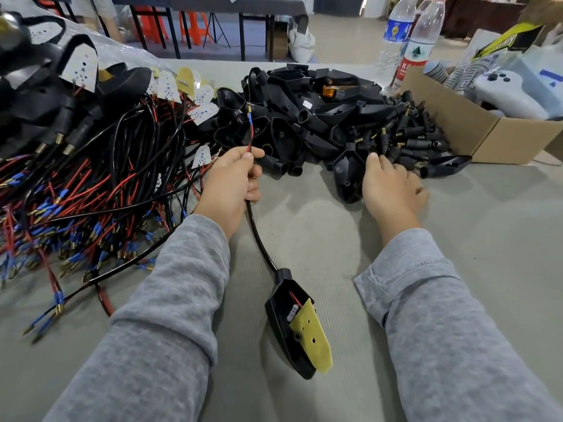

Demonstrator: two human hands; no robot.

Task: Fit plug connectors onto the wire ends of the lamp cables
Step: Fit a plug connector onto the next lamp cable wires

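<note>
Sitting at the far right of the grey felt table (304,239), an open cardboard box (475,132) holds pale plastic-wrapped goods, among them a white controller-shaped item (511,92). Two clear plastic water bottles (408,41) stand just left of the box. Beside the box, towards the left, lies a heap of small black plug connectors (408,138) with brass tips, and next to it a mound of glossy black lamp housings (304,117). The right hand (393,190) rests on the connector heap's near edge with fingers curled; whether it holds one I cannot tell. The left hand (234,181) grips a lamp cable (259,236), pinching its thin red wire end (250,129), which stands upright with a blue sleeve and brass tip. The black cable curves down to a housing (292,324) carrying a yellow board. Far left of the box sprawls a tangle of red and black cables (91,193).
</note>
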